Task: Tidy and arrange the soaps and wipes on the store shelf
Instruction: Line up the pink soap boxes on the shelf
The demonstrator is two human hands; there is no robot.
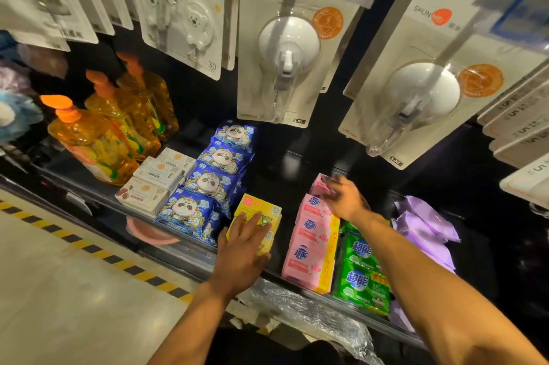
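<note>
My left hand lies flat, fingers spread, on a stack of yellow soap boxes near the front of the black shelf. My right hand reaches further back and grips a pink soap pack at the rear of the pink soap row. Green soap packs lie right of the pink row, partly under my right forearm. Blue panda wipe packs run in a line left of the yellow boxes. White boxed soaps sit left of those.
Orange pump bottles stand at the shelf's left. Purple packs lie at the right. Carded suction hooks hang low over the shelf's back. Crumpled clear plastic lies below the shelf edge. Floor with yellow-black tape is at the left.
</note>
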